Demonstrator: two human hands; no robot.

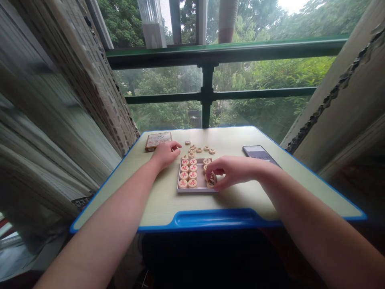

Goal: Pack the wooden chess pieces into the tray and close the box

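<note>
A shallow white box lies on the small table, with round wooden xiangqi pieces in it. Two columns with red characters, among them a piece, fill its left side. Along the right side runs a column with dark characters, partly hidden by my right hand. Thumb and fingertip of that hand are closed on a xiangqi piece at the column's near end. My left hand hovers or rests left of the box's far corner; its fingers are bent but apart, with nothing seen in them. Several loose pieces lie beyond the box.
A flat brown box with a pale printed lid lies at the far left, behind my left hand. On the right is a phone, partly covered by my right forearm. The table has a blue rim; a window with green rails stands behind it.
</note>
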